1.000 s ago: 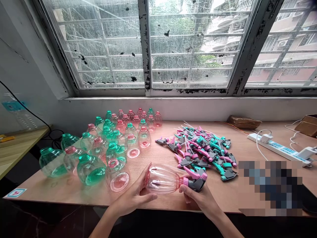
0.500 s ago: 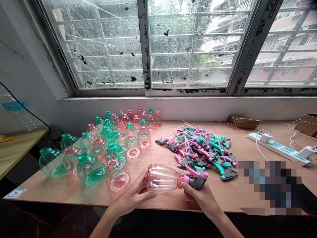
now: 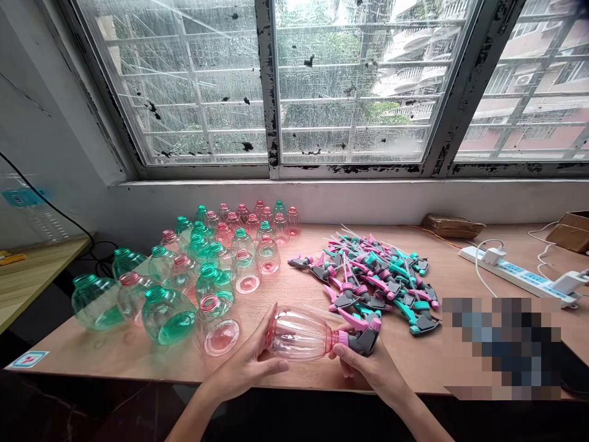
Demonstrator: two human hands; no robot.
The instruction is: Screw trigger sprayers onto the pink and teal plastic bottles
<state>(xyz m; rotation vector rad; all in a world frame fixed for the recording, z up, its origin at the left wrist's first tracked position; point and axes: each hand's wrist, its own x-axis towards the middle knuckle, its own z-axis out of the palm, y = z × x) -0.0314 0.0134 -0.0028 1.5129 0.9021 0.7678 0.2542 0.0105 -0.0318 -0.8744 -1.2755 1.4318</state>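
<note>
Grey daylight falls through the window (image 3: 354, 80) onto the wooden surface (image 3: 304, 377). Just over its front edge, my left fingers (image 3: 262, 367) curl round the wide base of a pink bottle (image 3: 299, 336), thumb low on the near side. My right fingers (image 3: 352, 359) grip the sprayer (image 3: 365, 339) where its pink collar meets the neck. The bottle lies on its side in the air between my hands, its neck to my right, probably so one hand can steady the body while the other controls the collar.

Just beyond, to the right, is the pile of sprayers (image 3: 377, 279), pink, green and grey, heaped loosely; with their long tubes and odd shapes, I judge they can't stand alone. To the left, the other bottles (image 3: 170, 316), green and pink, stand upright on their flat bases, openings up, grouped near my left hand's side.

Farther right, a power strip (image 3: 529, 276) carries plugs, perhaps set aside to keep its cords off the pile. A blurred patch in front hides whatever is there.
</note>
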